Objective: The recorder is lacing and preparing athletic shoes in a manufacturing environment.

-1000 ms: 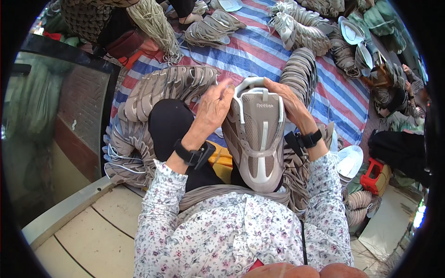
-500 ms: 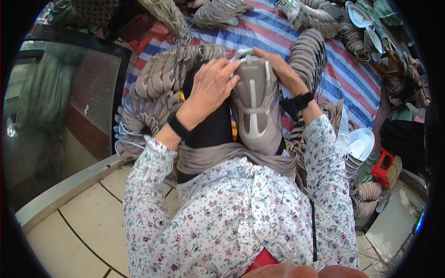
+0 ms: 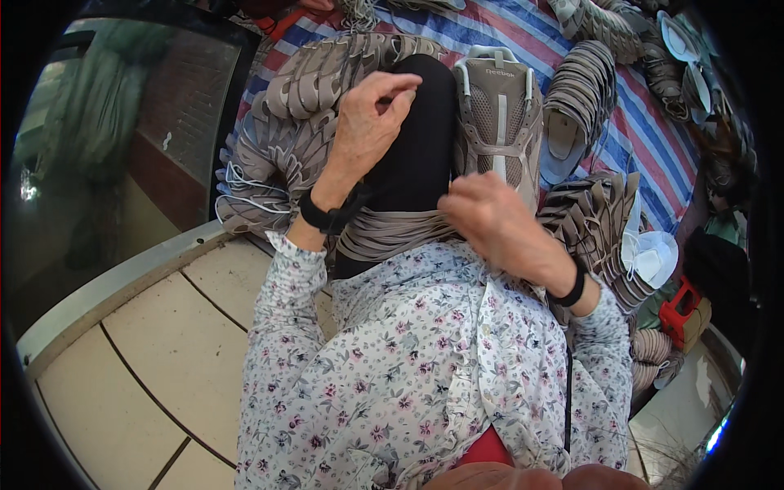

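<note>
Pale tiled floor [image 3: 147, 343] – striped tarp [image 3: 621, 106] beyond, daylight, dark glass panel [image 3: 122, 122] left.

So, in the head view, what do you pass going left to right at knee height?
Fanned pile of grey shoe uppers → left hand → black-trousered knee → grey sneaker → stacked grey uppers.

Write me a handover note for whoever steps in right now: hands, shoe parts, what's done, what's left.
Left hand: raised over the black-clad knee, fingertips pinched together; whether its grip holds anything cannot be told.
Right hand: closed, resting on the grey-beige mesh shoe upper near its lower end.
The upper lies across the lap, its light lace not tied. A layered stack of grey-beige cut shoe pieces lies on the lap below it.
More fanned stacks lie on the striped blue, red and white tarp.
Left: lacing looks unfinished.
</note>
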Motion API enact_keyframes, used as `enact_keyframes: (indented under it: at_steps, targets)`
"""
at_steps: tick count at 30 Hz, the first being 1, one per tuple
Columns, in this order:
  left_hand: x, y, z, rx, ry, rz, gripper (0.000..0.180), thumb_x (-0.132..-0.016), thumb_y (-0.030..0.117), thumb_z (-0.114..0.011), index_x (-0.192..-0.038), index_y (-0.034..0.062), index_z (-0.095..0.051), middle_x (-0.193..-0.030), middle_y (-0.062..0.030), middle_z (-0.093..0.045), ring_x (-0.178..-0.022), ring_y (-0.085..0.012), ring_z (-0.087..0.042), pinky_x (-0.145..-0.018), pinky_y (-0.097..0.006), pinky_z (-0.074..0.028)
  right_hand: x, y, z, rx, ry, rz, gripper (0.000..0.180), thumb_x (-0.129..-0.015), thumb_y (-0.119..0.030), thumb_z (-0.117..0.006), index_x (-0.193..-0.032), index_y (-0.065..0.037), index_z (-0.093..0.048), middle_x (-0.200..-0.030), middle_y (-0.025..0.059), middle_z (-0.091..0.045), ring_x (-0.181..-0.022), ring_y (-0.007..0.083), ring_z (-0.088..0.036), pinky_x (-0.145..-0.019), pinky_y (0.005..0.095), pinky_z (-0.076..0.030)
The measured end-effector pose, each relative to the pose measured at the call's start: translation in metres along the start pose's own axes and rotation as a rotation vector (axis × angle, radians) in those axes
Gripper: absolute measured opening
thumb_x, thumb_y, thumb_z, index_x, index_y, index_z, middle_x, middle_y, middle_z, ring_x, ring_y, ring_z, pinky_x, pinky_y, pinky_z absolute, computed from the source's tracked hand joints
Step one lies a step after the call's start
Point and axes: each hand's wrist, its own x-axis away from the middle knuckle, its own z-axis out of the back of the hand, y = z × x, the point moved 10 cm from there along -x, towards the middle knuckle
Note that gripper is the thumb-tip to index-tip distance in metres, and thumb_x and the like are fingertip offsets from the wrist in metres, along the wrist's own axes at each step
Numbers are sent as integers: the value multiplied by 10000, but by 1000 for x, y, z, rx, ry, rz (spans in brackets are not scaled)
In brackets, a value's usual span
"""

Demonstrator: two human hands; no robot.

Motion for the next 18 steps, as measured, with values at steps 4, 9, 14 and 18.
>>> enact_keyframes:
  at_steps: [4, 9, 14, 18]
  targets:
    - [36, -23, 3, 180, -11, 215, 209, -956, 99, -601, -1132, 55, -706, -955, -28, -694, -824, -67, -656, -703, -200, -497, 0, -7, -44, 245, -194, -2, 106, -709, -22, -617, -813, -29, -637, -845, 81, -552, -873, 232, -548, -808, 377, -393]
    - [67, -27, 15, 227, 6, 267, 213, -961, 103, -598, -1135, 48, -707, -906, -25, -695, -732, -58, -636, -642, -181, -476, -1, 1, -55, 294, -247, -72, 95, -721, -17, -606, -813, -33, -626, -863, 74, -560, -913, 232, -539, -812, 374, -372]
    - [90, -13, 11, 227, -150, 308, 215, -946, 92, -595, -1116, 7, -696, -853, -42, -697, -641, -66, -598, -576, -214, -474, -10, 0, -22, -51, -21, -142, 18, -818, -5, -601, -815, -22, -598, -820, 106, -581, -810, 257, -572, -752, 364, -377]
    - [103, 1, -15, 190, -447, 363, 227, -953, 109, -595, -1127, -7, -684, -853, -50, -683, -634, -76, -564, -576, -224, -476, -16, 2, -7, -247, 19, -192, 45, -840, -16, -625, -864, 23, -620, -674, 129, -596, -623, 262, -582, -649, 354, -412]
